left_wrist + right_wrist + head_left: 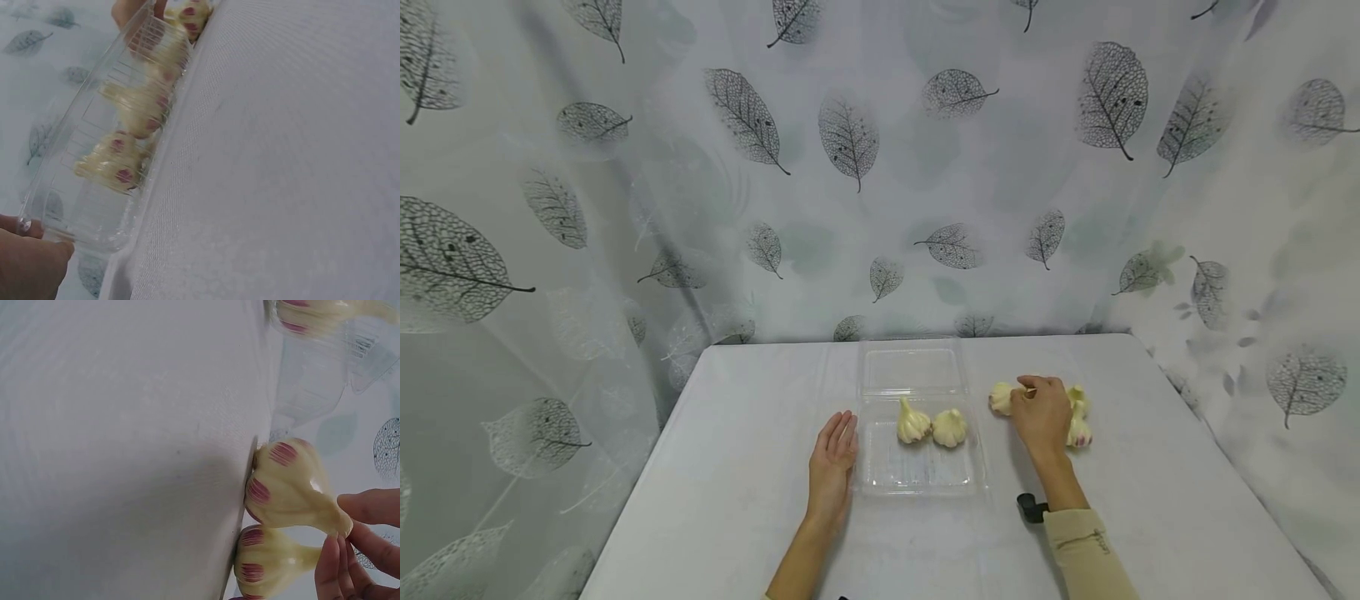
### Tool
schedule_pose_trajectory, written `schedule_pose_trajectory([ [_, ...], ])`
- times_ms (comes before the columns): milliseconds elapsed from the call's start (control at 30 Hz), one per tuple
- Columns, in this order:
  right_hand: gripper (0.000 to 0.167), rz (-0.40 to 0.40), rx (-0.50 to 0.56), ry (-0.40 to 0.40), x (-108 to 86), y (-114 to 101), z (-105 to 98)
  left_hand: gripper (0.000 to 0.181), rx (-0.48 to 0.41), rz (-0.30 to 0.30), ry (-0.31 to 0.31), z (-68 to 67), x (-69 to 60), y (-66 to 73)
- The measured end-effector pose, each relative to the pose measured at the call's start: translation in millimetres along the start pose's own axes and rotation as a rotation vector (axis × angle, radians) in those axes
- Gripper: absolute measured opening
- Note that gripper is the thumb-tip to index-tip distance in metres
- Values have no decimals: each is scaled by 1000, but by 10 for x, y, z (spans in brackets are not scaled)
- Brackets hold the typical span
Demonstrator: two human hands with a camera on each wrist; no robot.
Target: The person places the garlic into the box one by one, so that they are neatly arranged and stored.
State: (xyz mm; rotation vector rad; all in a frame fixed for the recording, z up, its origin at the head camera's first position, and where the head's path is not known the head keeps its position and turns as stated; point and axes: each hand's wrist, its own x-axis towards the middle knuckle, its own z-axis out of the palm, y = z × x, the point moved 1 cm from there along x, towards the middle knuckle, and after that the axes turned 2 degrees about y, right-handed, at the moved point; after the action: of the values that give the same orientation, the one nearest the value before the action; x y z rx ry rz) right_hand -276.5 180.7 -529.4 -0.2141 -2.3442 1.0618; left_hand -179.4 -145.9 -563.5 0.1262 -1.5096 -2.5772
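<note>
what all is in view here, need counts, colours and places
table: 1, white, in front of the curtain
curtain: count unclear, pale with dark leaf prints, behind and at both sides
container: 1, clear, open, mid-table
lid: 1, clear, laid back behind the container
garlic inside: 2, pale yellow, in the container
garlic outside: at least 3, pale yellow with purple patches, right of the container
black object: 1, black, beside the right sleeve
right sleeve: 1, beige, below the right hand
left hand: 1, at the container's left edge
right hand: 1, pinching one outside garlic
</note>
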Motion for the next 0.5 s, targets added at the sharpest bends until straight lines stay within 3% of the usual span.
schedule_pose_trajectory([
  [500,15,-72,26,26,3,24,-5,64,-2,0,3,9,-16,13],
])
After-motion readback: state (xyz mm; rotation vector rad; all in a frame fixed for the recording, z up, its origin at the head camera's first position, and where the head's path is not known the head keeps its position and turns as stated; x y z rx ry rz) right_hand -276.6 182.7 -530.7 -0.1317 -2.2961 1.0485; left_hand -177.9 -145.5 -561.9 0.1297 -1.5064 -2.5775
